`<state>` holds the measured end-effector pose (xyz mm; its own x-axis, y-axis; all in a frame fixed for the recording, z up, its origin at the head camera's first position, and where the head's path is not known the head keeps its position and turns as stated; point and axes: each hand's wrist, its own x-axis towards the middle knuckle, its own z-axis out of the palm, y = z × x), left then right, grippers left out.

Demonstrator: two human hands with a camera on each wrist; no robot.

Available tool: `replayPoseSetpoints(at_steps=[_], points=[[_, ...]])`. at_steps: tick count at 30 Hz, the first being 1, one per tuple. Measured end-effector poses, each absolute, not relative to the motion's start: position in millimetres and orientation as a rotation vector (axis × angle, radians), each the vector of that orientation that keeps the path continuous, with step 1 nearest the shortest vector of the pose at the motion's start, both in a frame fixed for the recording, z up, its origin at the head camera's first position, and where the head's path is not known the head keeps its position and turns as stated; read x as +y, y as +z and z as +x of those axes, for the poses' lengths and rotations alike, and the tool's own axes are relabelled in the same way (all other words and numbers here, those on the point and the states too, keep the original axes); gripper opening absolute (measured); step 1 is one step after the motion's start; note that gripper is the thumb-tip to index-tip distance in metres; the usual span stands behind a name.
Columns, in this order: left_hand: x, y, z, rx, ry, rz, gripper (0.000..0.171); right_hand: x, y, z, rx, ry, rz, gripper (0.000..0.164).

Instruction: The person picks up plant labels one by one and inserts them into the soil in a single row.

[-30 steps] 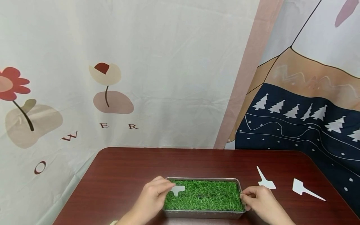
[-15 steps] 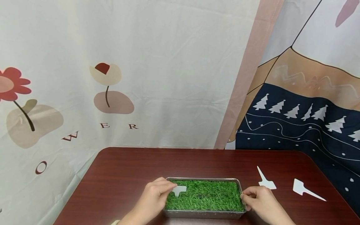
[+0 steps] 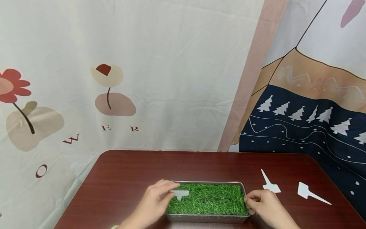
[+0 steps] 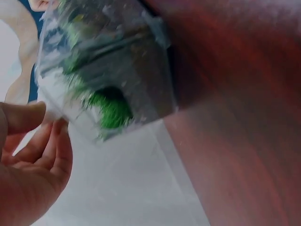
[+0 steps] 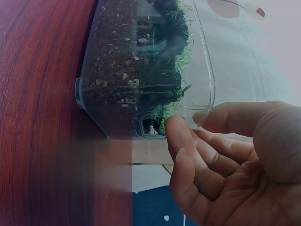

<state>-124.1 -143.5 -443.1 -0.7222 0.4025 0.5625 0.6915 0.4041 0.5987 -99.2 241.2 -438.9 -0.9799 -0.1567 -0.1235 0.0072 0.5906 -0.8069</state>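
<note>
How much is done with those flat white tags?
Done: one flat white T-shaped tag looks stuck in green grass. The left hand is at its end, fingers parted; the right hand pinches the clear plastic box. Left, probably: a second tag and third tag on the red-brown table.

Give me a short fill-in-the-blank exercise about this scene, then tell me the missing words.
1. The short grass in the clear, rectangular plastic box is coloured ____.
2. The white T-shaped tag in the grass is nearest the person's ____ hand.
3. On the dark-red wood-grain table lie ____ white pointed tags.

Missing words: green; left; two.
</note>
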Motion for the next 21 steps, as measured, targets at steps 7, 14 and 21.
replayPoseSetpoints(at_steps=[7, 14, 21], points=[[-153, -431, -122, -2.501, -1.353, -0.61, 0.055, 242, -439, -100, 2.624, -1.337, -0.112, 0.012], [-157, -426, -123, -2.675, -1.426, -0.201, 0.015, 242, -439, -100, 2.616, -1.341, -0.106, 0.012], [-166, -435, -123, -2.846, -1.376, -0.348, 0.008, 242, -440, -100, 2.623, -1.339, -0.11, 0.011]])
